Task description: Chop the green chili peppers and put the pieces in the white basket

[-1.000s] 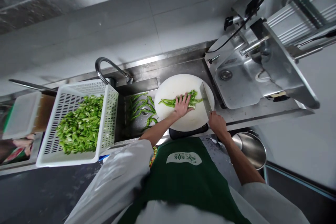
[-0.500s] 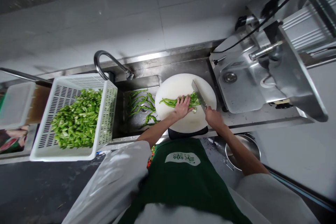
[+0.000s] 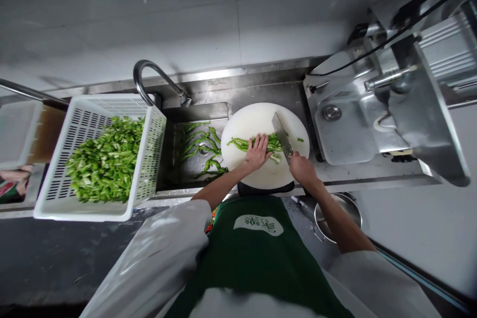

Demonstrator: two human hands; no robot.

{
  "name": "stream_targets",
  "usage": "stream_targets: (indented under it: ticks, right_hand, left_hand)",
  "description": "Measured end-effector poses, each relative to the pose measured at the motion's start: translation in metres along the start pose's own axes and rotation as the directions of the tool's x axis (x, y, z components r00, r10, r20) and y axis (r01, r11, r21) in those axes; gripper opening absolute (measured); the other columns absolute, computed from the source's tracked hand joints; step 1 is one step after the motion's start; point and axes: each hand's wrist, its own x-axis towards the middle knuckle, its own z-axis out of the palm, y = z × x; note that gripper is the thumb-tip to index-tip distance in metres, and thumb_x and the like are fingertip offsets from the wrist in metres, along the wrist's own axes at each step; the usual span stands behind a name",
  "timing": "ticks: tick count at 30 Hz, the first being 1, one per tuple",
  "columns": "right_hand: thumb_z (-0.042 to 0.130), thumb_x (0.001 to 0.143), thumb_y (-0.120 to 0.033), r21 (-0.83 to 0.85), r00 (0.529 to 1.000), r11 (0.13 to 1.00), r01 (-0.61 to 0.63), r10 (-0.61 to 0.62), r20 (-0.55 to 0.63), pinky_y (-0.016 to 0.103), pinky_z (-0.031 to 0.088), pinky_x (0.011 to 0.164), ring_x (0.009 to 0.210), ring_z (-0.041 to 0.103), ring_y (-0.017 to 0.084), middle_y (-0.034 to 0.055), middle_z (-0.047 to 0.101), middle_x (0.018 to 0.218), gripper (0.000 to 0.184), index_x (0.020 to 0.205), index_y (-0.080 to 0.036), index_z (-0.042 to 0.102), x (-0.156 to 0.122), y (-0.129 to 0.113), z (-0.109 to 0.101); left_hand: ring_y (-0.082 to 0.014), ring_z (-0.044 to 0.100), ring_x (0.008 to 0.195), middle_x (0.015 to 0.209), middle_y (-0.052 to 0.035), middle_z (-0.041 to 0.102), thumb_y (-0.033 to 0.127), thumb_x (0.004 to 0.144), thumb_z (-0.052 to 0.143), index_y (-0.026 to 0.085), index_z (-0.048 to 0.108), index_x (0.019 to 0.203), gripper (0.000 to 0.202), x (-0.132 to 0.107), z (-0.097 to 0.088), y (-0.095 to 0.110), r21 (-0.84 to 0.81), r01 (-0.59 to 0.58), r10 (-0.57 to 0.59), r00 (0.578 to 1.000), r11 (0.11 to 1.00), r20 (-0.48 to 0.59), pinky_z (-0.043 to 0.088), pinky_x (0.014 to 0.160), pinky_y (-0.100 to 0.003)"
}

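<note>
Long green chili peppers (image 3: 238, 143) lie in a bundle across a round white cutting board (image 3: 257, 119). My left hand (image 3: 257, 154) presses down on them from above, fingers spread and stretched out over the bundle. Wrapped round the handle of a cleaver (image 3: 282, 134) is my right hand (image 3: 302, 170). The blade stands at the right end of the peppers, its tip pointing away from me. A pale cut piece (image 3: 275, 158) lies just below the bundle, and a small green piece (image 3: 300, 139) sits right of the blade.
Whole green peppers (image 3: 203, 146) lie in the sink basin left of the board. Further left, a white plastic basket (image 3: 42, 203) holds chopped green peppers. A curved faucet (image 3: 145, 67) rises behind. A metal machine (image 3: 413, 104) stands right, with a pot (image 3: 352, 208) below.
The cleaver stays at the peppers' right end, and a small green piece now lies right of the blade. My left hand barely shifts. The whole view has shifted slightly.
</note>
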Motion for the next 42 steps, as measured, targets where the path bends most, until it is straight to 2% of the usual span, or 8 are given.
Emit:
stream_targets:
  ticks: [7,11,15,23,29,33,37,42]
  right_hand:
    - [0.027,0.112,-0.025,0.07,0.999,0.997,-0.035,0.035,-0.006,0.033,0.05,0.093,0.112,0.073,0.031,0.0246,0.074,0.114,0.038,0.127,-0.007,0.057,0.016,-0.015,0.004]
    - [0.028,0.112,-0.029,0.028,0.997,0.999,-0.035,0.037,-0.064,0.034,0.05,0.09,0.107,0.075,0.031,0.0241,0.075,0.11,0.036,0.124,-0.009,0.057,-0.004,-0.008,-0.008]
    - [0.027,0.112,-0.028,0.001,0.999,1.0,-0.019,0.019,-0.039,0.034,0.051,0.087,0.103,0.076,0.031,0.0241,0.075,0.107,0.037,0.124,-0.009,0.056,-0.021,-0.016,-0.005]
    - [0.032,0.11,-0.022,0.094,0.999,0.995,-0.035,0.036,-0.004,0.032,0.051,0.092,0.112,0.073,0.029,0.0249,0.074,0.115,0.037,0.131,-0.005,0.056,0.011,-0.037,0.01]
    - [0.033,0.11,-0.025,0.082,0.996,0.996,-0.036,0.042,-0.074,0.034,0.05,0.091,0.109,0.074,0.031,0.0252,0.074,0.113,0.035,0.124,-0.007,0.06,-0.012,-0.026,-0.004]
    - [0.034,0.11,-0.025,0.093,0.998,0.995,-0.033,0.038,-0.049,0.034,0.051,0.088,0.104,0.075,0.03,0.0242,0.074,0.11,0.034,0.125,-0.007,0.058,-0.031,-0.04,0.01]
    - [0.035,0.109,-0.021,0.147,0.994,0.984,-0.105,0.108,-0.009,0.032,0.051,0.089,0.108,0.074,0.028,0.025,0.073,0.112,0.033,0.128,-0.005,0.056,-0.022,-0.061,0.031]
    - [0.034,0.11,-0.023,0.179,0.996,0.98,-0.087,0.092,-0.02,0.03,0.049,0.091,0.113,0.073,0.027,0.0239,0.073,0.117,0.033,0.127,-0.007,0.057,-0.009,-0.057,0.021]
  left_hand:
    - [-0.0313,0.014,0.164,0.175,-0.0143,0.02,0.048,0.11,0.031,0.01,0.022,0.17,0.072,0.001,-0.007,-0.001,0.0,0.005,-0.005,1.0,1.0,-0.006,0.014,0.132,-0.061]
    - [-0.0336,0.006,0.165,0.176,-0.0152,0.015,0.051,0.109,0.03,0.011,0.018,0.171,0.075,-0.007,-0.017,-0.004,-0.036,0.078,-0.08,0.994,0.996,-0.073,0.013,0.131,-0.064]
    - [-0.0364,0.009,0.165,0.176,-0.014,0.019,0.05,0.109,0.032,0.012,0.021,0.17,0.073,-0.01,-0.013,-0.005,-0.045,0.072,-0.074,0.997,0.996,-0.033,0.016,0.13,-0.063]
    - [-0.0369,0.026,0.16,0.174,-0.0127,0.026,0.043,0.11,0.029,0.009,0.026,0.169,0.068,-0.005,-0.004,-0.008,0.021,0.039,-0.039,0.999,0.999,0.015,0.026,0.128,-0.059]
    - [-0.0346,0.013,0.164,0.176,-0.0142,0.017,0.054,0.11,0.026,0.011,0.019,0.17,0.075,-0.017,-0.019,-0.009,0.031,0.136,-0.133,0.988,0.99,-0.079,0.024,0.127,-0.066]
    - [-0.0354,0.016,0.163,0.176,-0.0142,0.02,0.051,0.11,0.028,0.011,0.023,0.17,0.072,-0.019,-0.015,-0.006,0.023,0.117,-0.116,0.992,0.993,-0.045,0.025,0.126,-0.066]
    - [-0.0361,0.025,0.161,0.174,-0.013,0.026,0.043,0.109,0.03,0.013,0.028,0.169,0.067,-0.014,-0.005,-0.008,0.01,0.069,-0.069,0.998,0.998,-0.013,0.024,0.128,-0.062]
    - [-0.0341,0.018,0.163,0.175,-0.0136,0.023,0.047,0.109,0.029,0.011,0.024,0.17,0.07,-0.015,-0.006,-0.013,0.0,0.071,-0.071,0.996,0.997,-0.051,0.023,0.127,-0.064]
